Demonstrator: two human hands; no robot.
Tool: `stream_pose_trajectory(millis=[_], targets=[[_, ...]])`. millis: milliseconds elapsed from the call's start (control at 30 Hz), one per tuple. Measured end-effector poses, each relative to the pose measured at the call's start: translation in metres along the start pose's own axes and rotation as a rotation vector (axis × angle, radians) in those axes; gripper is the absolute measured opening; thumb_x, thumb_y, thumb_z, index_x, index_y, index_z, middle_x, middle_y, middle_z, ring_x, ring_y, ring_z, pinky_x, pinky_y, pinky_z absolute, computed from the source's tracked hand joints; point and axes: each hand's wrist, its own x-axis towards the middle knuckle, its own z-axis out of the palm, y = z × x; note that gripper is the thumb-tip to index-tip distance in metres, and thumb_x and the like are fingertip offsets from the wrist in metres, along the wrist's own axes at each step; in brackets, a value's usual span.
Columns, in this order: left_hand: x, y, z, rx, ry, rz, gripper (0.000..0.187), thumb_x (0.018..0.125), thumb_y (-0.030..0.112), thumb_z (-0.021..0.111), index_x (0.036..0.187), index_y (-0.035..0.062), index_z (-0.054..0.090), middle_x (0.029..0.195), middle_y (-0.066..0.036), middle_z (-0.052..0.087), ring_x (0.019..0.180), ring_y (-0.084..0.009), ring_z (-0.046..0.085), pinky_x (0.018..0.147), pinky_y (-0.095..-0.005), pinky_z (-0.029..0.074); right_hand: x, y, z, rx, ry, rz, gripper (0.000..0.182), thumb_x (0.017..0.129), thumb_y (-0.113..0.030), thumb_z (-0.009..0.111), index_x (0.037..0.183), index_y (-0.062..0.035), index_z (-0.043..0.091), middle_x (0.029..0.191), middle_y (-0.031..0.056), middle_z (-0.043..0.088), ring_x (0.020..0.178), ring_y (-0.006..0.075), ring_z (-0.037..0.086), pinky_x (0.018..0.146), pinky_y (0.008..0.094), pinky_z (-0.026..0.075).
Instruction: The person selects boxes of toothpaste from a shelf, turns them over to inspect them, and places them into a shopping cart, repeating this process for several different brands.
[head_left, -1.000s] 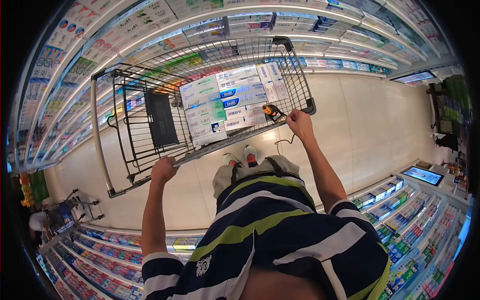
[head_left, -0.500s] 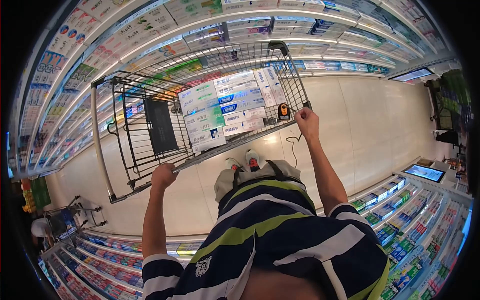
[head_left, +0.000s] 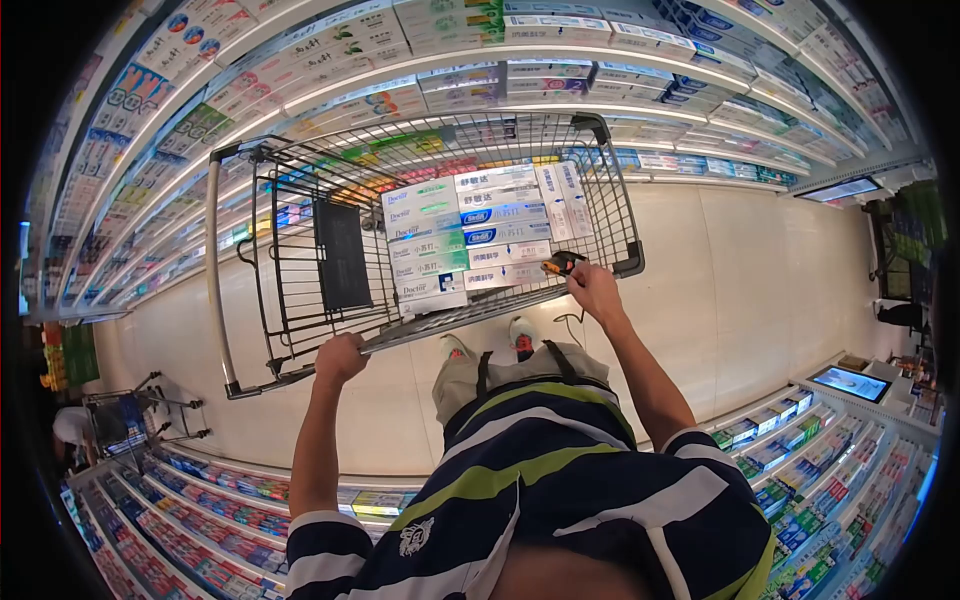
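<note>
A wire shopping cart (head_left: 625, 215) stands sideways in front of me, with several rows of toothpaste boxes (head_left: 505, 230) lying in it. My left hand (head_left: 341, 358) is closed round the cart's near rim, toward the handle end. At the near right part of the cart, my right hand (head_left: 594, 290) is closed on a small black and orange tool (head_left: 563, 263), just right of the boxes; its fingertips are partly hidden. A dark panel (head_left: 343, 256) hangs at the cart's handle end.
Stocked shelves (head_left: 450, 62) run along the far side, and more shelves (head_left: 215, 510) line the near side. At the left, a person (head_left: 72, 428) is beside another cart (head_left: 125, 420). A lit screen (head_left: 850, 383) stands at the right.
My right hand has left the cart's rim and taken hold of the black and orange tool. In the view, the cart and boxes have shifted right and slightly down. My left hand stays on the rim.
</note>
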Motion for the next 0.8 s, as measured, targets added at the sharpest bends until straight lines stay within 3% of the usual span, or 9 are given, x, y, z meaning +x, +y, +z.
stream_pose_trajectory(millis=[167, 233, 333, 567, 767, 800], targets=[[0.000, -0.006, 0.004, -0.021, -0.032, -0.027, 0.019, 0.073, 0.028, 0.059, 0.081, 0.0125, 0.068, 0.085, -0.013, 0.067, 0.081, -0.0339, 0.064, 0.073, -0.0444, 0.051, 0.007, 0.005, -0.002, 0.120, -0.052, 0.048, 0.032, 0.081, -0.031, 0.062, 0.078, 0.0005, 0.065, 0.064, 0.0164, 0.061, 0.059, 0.0292, 0.060, 0.056, 0.0360, 0.045], [-0.002, -0.005, 0.000, -0.011, -0.074, -0.046, 0.021, 0.074, 0.029, 0.059, 0.084, 0.0127, 0.068, 0.086, -0.013, 0.067, 0.083, -0.0336, 0.064, 0.074, -0.0438, 0.052, 0.011, 0.012, -0.005, 0.136, -0.077, 0.114, 0.033, 0.083, -0.031, 0.059, 0.080, 0.0011, 0.066, 0.066, 0.0177, 0.062, 0.062, 0.0298, 0.061, 0.058, 0.0371, 0.045], [-0.001, -0.008, -0.001, 0.021, -0.113, -0.052, 0.024, 0.074, 0.029, 0.058, 0.088, 0.0121, 0.068, 0.089, -0.014, 0.067, 0.085, -0.0339, 0.064, 0.075, -0.0437, 0.052, 0.014, 0.035, -0.003, 0.047, 0.008, 0.073, 0.034, 0.086, -0.028, 0.054, 0.076, 0.0041, 0.063, 0.068, 0.0228, 0.059, 0.065, 0.0371, 0.060, 0.061, 0.0411, 0.045], [0.001, -0.032, 0.017, 0.048, -0.055, -0.011, 0.022, 0.075, 0.029, 0.059, 0.088, 0.0142, 0.069, 0.086, -0.014, 0.068, 0.082, -0.0337, 0.064, 0.073, -0.0436, 0.052, 0.000, 0.051, 0.012, -0.091, 0.062, 0.109, 0.022, 0.082, -0.018, 0.059, 0.076, 0.0030, 0.061, 0.069, 0.0223, 0.060, 0.066, 0.0382, 0.060, 0.060, 0.0435, 0.046], [-0.004, -0.033, 0.004, 0.067, -0.092, -0.011, 0.026, 0.075, 0.026, 0.056, 0.091, 0.0096, 0.068, 0.093, -0.016, 0.067, 0.090, -0.0328, 0.064, 0.078, -0.0429, 0.052, -0.008, 0.051, 0.040, -0.183, 0.179, -0.036, 0.009, 0.077, -0.010, 0.062, 0.074, -0.0011, 0.063, 0.066, 0.0165, 0.063, 0.063, 0.0318, 0.063, 0.057, 0.0388, 0.049], [-0.003, -0.034, 0.004, 0.066, -0.079, 0.003, 0.025, 0.075, 0.026, 0.056, 0.091, 0.0098, 0.068, 0.092, -0.015, 0.067, 0.089, -0.0324, 0.064, 0.077, -0.0429, 0.052, -0.007, 0.049, 0.042, -0.156, 0.226, -0.056, 0.012, 0.074, -0.012, 0.060, 0.068, -0.0026, 0.061, 0.061, 0.0169, 0.060, 0.059, 0.0335, 0.061, 0.059, 0.0418, 0.048]])
